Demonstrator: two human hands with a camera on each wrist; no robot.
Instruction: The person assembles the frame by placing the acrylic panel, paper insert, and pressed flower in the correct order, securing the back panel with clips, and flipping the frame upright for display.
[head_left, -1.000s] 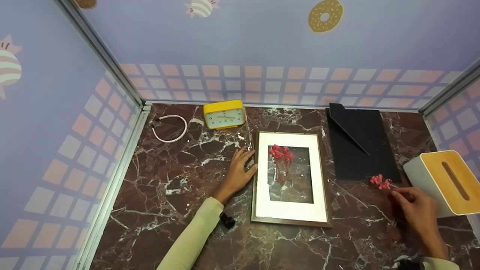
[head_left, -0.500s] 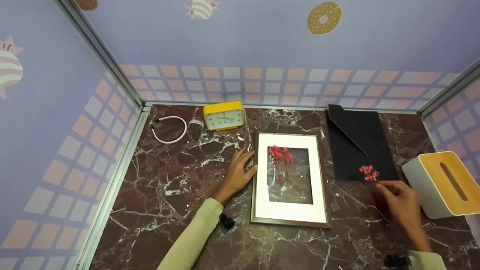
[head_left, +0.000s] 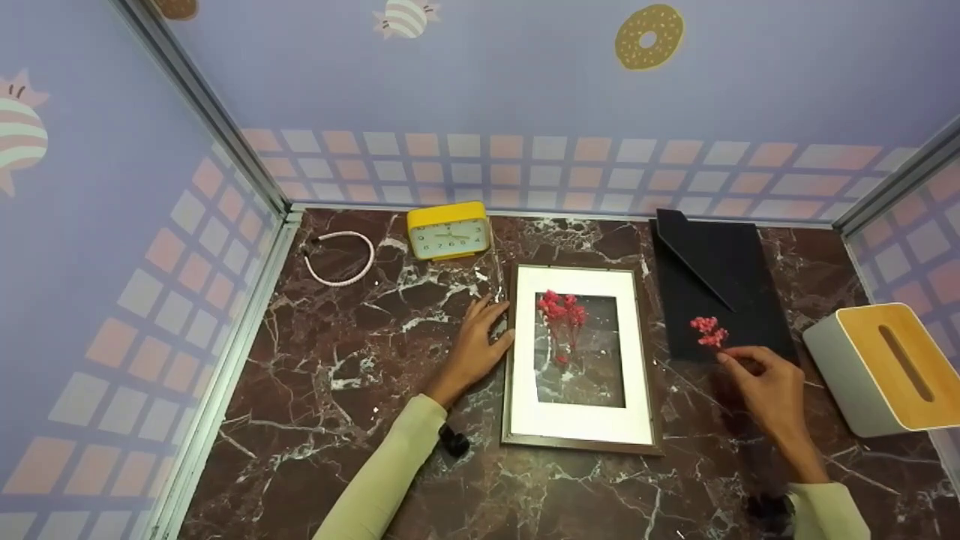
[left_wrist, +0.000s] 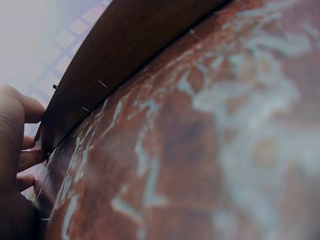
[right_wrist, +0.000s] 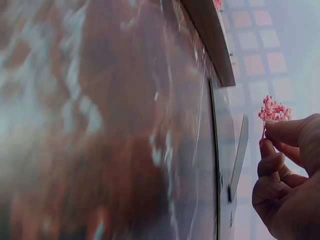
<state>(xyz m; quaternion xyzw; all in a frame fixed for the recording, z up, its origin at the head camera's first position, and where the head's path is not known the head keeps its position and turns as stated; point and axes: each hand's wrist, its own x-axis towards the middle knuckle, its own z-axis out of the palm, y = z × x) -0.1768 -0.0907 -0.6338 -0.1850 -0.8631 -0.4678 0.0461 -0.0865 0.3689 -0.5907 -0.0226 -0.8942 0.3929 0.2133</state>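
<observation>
A picture frame (head_left: 645, 375) with a white mat lies flat mid-table. Inside its window, toward the upper left, are pink dried flowers (head_left: 564, 309) on thin stems. My left hand (head_left: 474, 349) rests at the frame's left edge, fingers touching its side; in the left wrist view the fingertips (left_wrist: 31, 159) meet the brown frame side. Between thumb and forefinger, my right hand (head_left: 769, 390) pinches a small sprig of pink dried flowers (head_left: 709, 331), held over the lower part of the black backing board (head_left: 727, 262). The sprig's blossoms (right_wrist: 274, 110) point up from the fingers in the right wrist view.
A tissue box (head_left: 862, 375) with a wooden lid stands at the right. Behind the frame are a yellow alarm clock (head_left: 450, 232) and a pale headband (head_left: 371, 259). A folded stand flap (head_left: 694, 259) sticks up from the backing board. Walls border the back and sides.
My right hand has moved left and slightly away from me with the pinched sprig, from beside the tissue box to over the backing board. The left hand has stayed at the frame.
</observation>
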